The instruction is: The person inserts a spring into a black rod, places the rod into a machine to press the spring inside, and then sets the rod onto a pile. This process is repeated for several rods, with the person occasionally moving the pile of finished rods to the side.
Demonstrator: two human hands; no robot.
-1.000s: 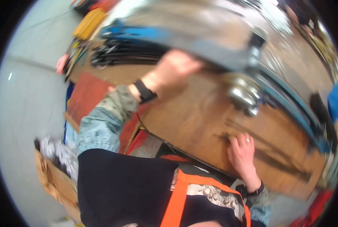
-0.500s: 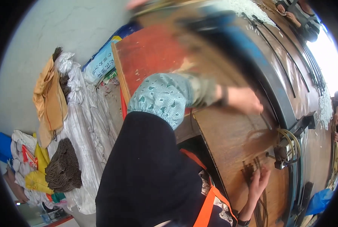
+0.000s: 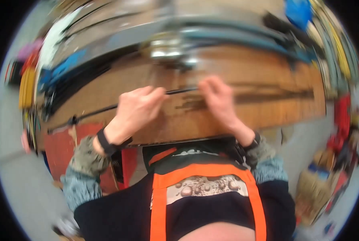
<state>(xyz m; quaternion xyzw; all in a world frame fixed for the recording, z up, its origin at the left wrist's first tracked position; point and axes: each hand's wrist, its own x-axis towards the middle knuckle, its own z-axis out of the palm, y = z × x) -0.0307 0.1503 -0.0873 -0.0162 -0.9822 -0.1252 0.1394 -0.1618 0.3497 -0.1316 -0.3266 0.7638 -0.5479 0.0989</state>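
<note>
A thin black rod (image 3: 181, 91) runs sideways across the wooden tabletop (image 3: 147, 132) in front of me. My left hand (image 3: 136, 110) is closed round it, and the rod's far left part reaches out beyond that hand over the table's left end. To the right, my right hand (image 3: 219, 101) pinches the same rod near its right end; motion smears these fingers a little. Beneath and beside my right hand lies a bunch of thin dark strips (image 3: 284, 94), spread along the table toward the right. Beyond the hands stands a blurred metal fixture (image 3: 167, 52).
A dark pile of long black rods (image 3: 77, 86) lies at the left beside a blue and grey metal rail (image 3: 119, 40), which crosses behind the work area. A red board (image 3: 69, 146) is at the near left. Sacks and bundles (image 3: 318, 188) fill the right side.
My view has swung round toward the table. My left hand has come back from its reach and now grips a black rod; my right hand has left the strips and holds the rod too.
</note>
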